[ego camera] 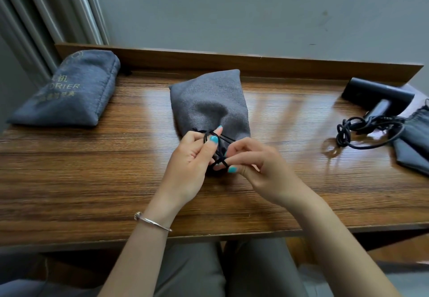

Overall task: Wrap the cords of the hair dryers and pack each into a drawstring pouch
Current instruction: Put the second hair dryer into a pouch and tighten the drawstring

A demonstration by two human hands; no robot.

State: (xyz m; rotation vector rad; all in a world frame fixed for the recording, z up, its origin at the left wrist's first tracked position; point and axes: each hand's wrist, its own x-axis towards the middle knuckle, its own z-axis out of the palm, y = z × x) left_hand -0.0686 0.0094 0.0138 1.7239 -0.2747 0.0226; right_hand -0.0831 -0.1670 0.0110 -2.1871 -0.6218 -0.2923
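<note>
Tying off looks to be the step in hand: the left hand (193,155) and the right hand (257,165) are close together at the near end of the bulging grey fabric drawstring pouch (210,104) lying in the middle of the brown wood-grain table (92,169), and both are pinching the thin black drawstring (219,157), which crosses over itself between the fingers. The left thumb and forefinger hold a loop of it up by the pouch mouth; the right fingers curl round the strand lower down, nearer the person. The mouth of this pouch appears gathered, and its swollen shape suggests a dryer is already inside, though the contents are hidden

At the far left of the table, against the raised wooden back edge (232,61), rests a second stuffed blue-grey fabric pouch with gold lettering (69,92); it looks full and set aside, so I judge that one finished

At the far right lies a black hair dryer (380,98) with its black cord (355,132) sprawled in loose, untidy loops on the table beside it, not wrapped. Partly under the cord and handle, at the table's right edge, lies a flat, empty-looking dark grey fabric pouch (415,139)

By my reckoning, one dryer is packed, a second is being closed, and the third is untouched: its cord must be coiled, the dryer slid into the flat pouch, and that drawstring pulled tight. A thin silver bangle (153,222) sits on the left wrist, clear of the string
</note>
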